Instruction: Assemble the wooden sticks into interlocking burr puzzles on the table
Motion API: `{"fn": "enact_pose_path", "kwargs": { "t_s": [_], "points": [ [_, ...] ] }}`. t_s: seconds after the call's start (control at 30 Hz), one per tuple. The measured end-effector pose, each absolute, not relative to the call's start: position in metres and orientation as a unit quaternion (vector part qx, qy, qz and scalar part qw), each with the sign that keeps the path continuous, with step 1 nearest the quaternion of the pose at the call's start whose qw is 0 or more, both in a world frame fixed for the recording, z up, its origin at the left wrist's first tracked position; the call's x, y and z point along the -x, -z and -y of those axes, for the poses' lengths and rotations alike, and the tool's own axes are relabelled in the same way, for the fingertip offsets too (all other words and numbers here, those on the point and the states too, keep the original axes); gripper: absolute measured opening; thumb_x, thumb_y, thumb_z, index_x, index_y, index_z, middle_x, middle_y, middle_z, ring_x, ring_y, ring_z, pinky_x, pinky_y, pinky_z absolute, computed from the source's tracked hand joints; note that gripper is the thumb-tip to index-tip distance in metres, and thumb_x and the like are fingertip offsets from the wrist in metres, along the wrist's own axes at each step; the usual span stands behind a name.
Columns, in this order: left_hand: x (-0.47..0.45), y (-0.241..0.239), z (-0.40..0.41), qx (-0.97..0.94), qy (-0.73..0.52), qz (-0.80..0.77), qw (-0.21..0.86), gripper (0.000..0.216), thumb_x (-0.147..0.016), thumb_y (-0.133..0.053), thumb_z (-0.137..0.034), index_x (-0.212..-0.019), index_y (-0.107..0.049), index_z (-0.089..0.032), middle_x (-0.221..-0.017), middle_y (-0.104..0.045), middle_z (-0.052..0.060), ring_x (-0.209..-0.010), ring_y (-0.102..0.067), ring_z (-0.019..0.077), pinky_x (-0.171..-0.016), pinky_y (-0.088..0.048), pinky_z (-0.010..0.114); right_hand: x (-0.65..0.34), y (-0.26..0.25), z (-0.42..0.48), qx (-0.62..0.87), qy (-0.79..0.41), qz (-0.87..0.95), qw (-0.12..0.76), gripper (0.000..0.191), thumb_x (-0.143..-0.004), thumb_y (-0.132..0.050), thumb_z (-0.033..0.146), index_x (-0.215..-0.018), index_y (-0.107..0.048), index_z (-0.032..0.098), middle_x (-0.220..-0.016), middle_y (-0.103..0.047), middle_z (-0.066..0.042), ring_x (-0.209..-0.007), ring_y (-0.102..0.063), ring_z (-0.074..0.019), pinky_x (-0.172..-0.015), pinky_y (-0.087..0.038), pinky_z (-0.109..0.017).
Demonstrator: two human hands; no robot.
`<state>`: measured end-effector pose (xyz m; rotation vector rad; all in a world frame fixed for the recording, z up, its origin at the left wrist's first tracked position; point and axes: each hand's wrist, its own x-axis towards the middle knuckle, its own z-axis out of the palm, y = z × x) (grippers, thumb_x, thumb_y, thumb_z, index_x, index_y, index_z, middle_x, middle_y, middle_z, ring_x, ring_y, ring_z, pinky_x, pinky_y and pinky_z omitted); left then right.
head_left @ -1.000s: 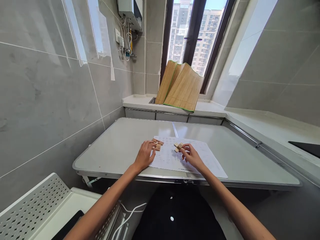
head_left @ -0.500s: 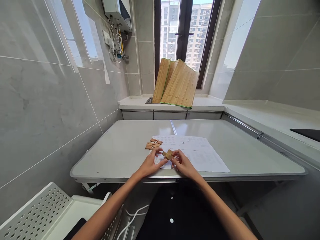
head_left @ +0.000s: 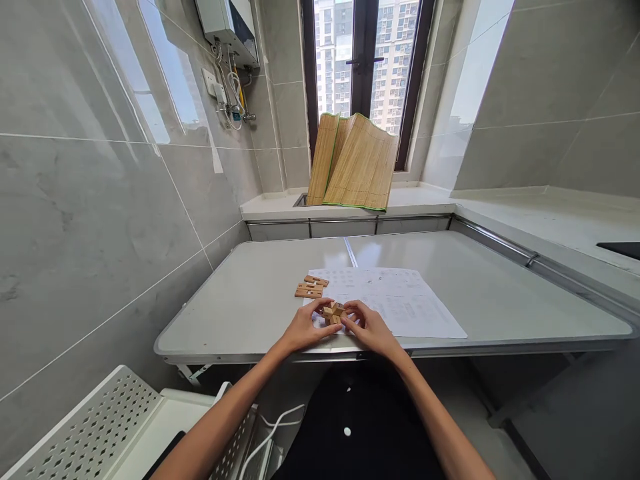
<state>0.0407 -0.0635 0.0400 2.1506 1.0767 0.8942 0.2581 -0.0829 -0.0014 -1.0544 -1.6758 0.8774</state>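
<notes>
Both my hands meet over the near edge of a white table (head_left: 240, 313). Between them is a small cluster of joined wooden puzzle pieces (head_left: 333, 313). My left hand (head_left: 305, 328) pinches it from the left with thumb and fingers. My right hand (head_left: 369, 328) grips it from the right. The cluster sits just above a printed paper sheet (head_left: 400, 300). Loose notched wooden pieces (head_left: 310, 287) lie on the table a little beyond my left hand, at the sheet's left edge.
A rolled bamboo mat (head_left: 355, 163) leans against the window on the back counter (head_left: 425, 197). Grey tiled walls close in on the left and right. A white perforated chair or rack (head_left: 85, 427) stands at the lower left, with a white cable (head_left: 273, 427) nearby.
My left hand left the loose pieces and came to the right hand. The right hand drew its wooden cluster toward the table's near edge, and both hands now hold it.
</notes>
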Motion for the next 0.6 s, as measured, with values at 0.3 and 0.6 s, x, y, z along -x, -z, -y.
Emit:
{"fn": "enact_pose_path", "kwargs": {
  "t_s": [0.3,0.6],
  "points": [
    [-0.037,-0.043,0.061,-0.807,-0.356,-0.344,0.321,0.068,-0.073,-0.087,-0.043,-0.133,-0.063,-0.025,-0.131,-0.068,0.007,-0.112,-0.066,0.0251,-0.102,-0.052,0.04,-0.267,-0.008,0.085,0.383,-0.391,0.728,0.413,0.045,-0.103,-0.045,0.053,-0.121,-0.07,0.021,-0.093,-0.075,-0.005,-0.089,-0.069,-0.0224,-0.086,-0.051,-0.035],
    [-0.036,-0.043,0.06,-0.812,-0.327,-0.35,0.333,0.073,-0.071,-0.089,-0.044,-0.137,-0.061,-0.028,-0.132,-0.068,0.006,-0.114,-0.065,0.0256,-0.105,-0.05,0.041,-0.27,0.0,0.083,0.423,-0.371,0.704,0.435,0.036,-0.089,-0.068,0.045,-0.115,-0.072,0.021,-0.099,-0.075,-0.004,-0.079,-0.063,-0.0191,-0.073,-0.048,-0.032]
  ]
}}
